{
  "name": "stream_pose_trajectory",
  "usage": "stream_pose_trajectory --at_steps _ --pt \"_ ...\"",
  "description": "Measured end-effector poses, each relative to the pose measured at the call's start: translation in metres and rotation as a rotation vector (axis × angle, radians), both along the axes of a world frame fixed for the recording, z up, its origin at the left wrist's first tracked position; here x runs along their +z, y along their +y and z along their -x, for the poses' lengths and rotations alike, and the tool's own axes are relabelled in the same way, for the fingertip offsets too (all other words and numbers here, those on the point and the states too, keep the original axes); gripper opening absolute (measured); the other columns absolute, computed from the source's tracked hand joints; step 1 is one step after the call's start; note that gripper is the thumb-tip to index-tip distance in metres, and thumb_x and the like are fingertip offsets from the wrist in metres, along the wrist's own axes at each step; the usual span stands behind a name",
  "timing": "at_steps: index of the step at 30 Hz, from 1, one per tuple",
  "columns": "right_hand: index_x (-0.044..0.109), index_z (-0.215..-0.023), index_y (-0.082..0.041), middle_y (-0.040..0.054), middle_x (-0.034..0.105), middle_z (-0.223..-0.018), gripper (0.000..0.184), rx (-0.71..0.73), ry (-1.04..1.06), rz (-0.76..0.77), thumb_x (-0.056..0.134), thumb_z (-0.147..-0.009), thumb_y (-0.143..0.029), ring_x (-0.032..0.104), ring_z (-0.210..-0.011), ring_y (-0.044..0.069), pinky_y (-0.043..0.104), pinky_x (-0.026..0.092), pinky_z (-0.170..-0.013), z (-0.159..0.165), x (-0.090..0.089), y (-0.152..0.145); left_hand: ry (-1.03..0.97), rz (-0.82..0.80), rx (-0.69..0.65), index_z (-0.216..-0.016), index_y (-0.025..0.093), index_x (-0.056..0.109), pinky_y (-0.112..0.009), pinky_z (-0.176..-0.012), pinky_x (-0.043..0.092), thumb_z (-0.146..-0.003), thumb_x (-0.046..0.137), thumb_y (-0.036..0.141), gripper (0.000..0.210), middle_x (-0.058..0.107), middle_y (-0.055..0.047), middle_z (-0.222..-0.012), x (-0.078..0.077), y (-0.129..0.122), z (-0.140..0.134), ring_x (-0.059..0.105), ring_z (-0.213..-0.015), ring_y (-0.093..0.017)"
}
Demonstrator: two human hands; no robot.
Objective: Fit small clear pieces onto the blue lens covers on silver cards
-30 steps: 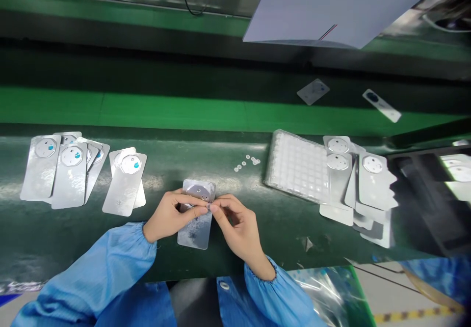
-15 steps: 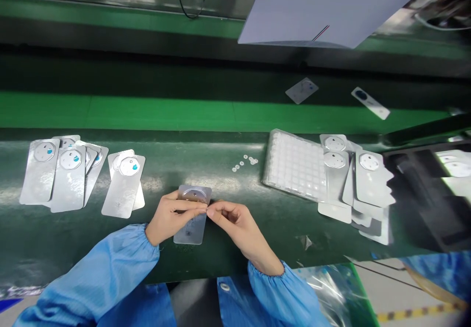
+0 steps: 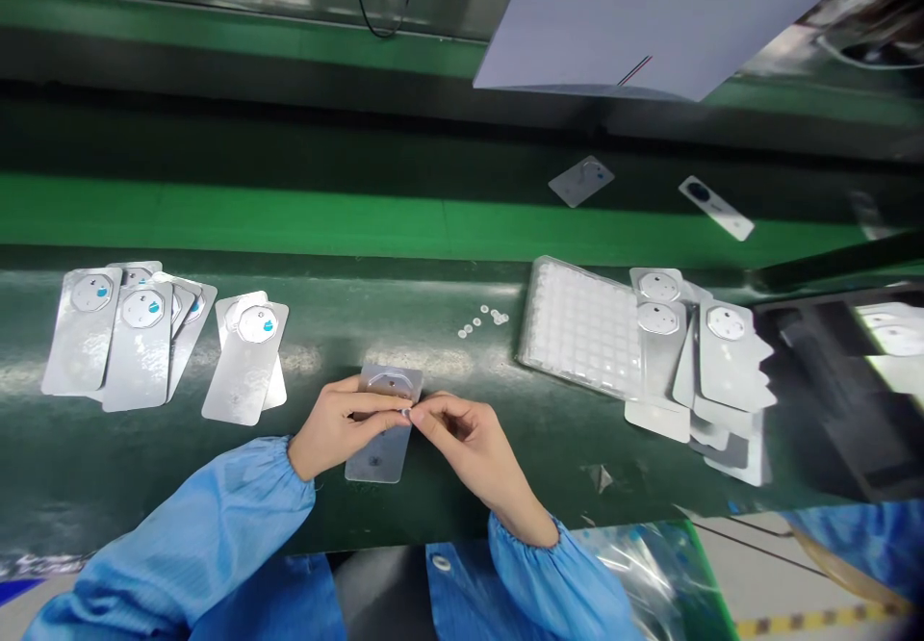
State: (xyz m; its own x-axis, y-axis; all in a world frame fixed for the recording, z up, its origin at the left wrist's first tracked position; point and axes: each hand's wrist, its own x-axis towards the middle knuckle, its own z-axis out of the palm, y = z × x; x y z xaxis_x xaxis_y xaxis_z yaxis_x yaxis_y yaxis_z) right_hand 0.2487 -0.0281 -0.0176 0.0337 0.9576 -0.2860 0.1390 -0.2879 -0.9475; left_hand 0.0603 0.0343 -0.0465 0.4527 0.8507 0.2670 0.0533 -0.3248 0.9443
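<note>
Over a grey phone-back-shaped plate (image 3: 375,463) on the bench, my left hand (image 3: 350,424) and my right hand (image 3: 458,439) meet fingertip to fingertip. Between the fingertips shows a tiny whitish piece (image 3: 405,413), pinched by both hands; its shape is too small to make out. The plate lies flat, with a round outline near its far end, partly covered by my left fingers. Several small white rings (image 3: 477,321) lie loose beyond my right hand.
Silvery plates with round white labels lie at left (image 3: 137,362) and in a right-hand pile (image 3: 726,352). A clear tray of white pieces (image 3: 581,328) stands beside the pile. Two thin plates (image 3: 581,181) (image 3: 716,208) rest on the green belt (image 3: 303,222). A white panel (image 3: 613,15) overhangs.
The whitish piece between my fingertips shows more clearly now. My hands keep almost the same pose. The plates on the green belt have shifted slightly left.
</note>
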Motion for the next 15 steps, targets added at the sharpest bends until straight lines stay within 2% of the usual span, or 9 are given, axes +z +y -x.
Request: stream_pose_trajectory --at_steps 4,5,8,10,15 --pt "0.078 -0.079 -0.019 0.0016 0.062 -0.072 0.028 -0.049 -0.121 -0.105 0.069 -0.092 -0.042 0.044 -0.060 0.013 0.028 0.036 -0.056 0.004 0.004 -0.002 0.060 0.086 0.033 -0.098 0.023 0.084 -0.021 -0.063 0.060 -0.078 0.086 0.019 0.020 0.081 -0.005 -0.094 0.001 -0.001 0.000 0.075 -0.073 -0.016" --pt "0.078 -0.079 -0.019 0.0016 0.062 -0.072 0.026 -0.068 -0.155 -0.138 0.069 -0.092 -0.039 0.044 -0.061 0.013 0.028 0.036 -0.057 0.005 0.005 -0.002 0.078 0.106 0.042 -0.100 0.023 0.084 -0.021 -0.064 0.060 -0.078 0.086 0.021 0.023 0.080 -0.005 -0.096 0.002 -0.001 0.000 0.075 -0.075 -0.016" --pt "0.077 -0.080 -0.020 0.0015 0.063 -0.073 0.020 -0.112 -0.247 -0.228 0.069 -0.093 -0.033 0.048 -0.064 0.014 0.028 0.040 -0.060 0.009 0.007 -0.002 0.122 0.161 0.051 -0.110 0.023 0.081 -0.029 -0.089 0.061 -0.076 0.087 0.024 0.035 0.080 -0.006 -0.107 0.004 -0.001 0.000 0.076 -0.097 -0.023" --pt "0.076 -0.079 -0.021 0.0009 0.063 -0.072 0.019 -0.123 -0.285 -0.261 0.069 -0.093 -0.031 0.050 -0.065 0.014 0.028 0.041 -0.061 0.012 0.006 -0.001 0.145 0.213 0.039 -0.120 0.025 0.077 -0.032 -0.097 0.058 -0.077 0.087 0.026 0.045 0.079 -0.005 -0.113 0.005 -0.001 0.000 0.075 -0.103 -0.024" --pt "0.075 -0.079 -0.021 0.0001 0.063 -0.072 0.019 -0.124 -0.337 -0.283 0.068 -0.095 -0.030 0.050 -0.065 0.014 0.028 0.041 -0.062 0.018 0.003 0.002 0.158 0.356 0.014 -0.144 0.030 0.059 -0.030 -0.085 0.060 -0.077 0.086 0.035 0.072 0.078 -0.003 -0.108 0.006 -0.002 0.002 0.075 -0.091 -0.021"
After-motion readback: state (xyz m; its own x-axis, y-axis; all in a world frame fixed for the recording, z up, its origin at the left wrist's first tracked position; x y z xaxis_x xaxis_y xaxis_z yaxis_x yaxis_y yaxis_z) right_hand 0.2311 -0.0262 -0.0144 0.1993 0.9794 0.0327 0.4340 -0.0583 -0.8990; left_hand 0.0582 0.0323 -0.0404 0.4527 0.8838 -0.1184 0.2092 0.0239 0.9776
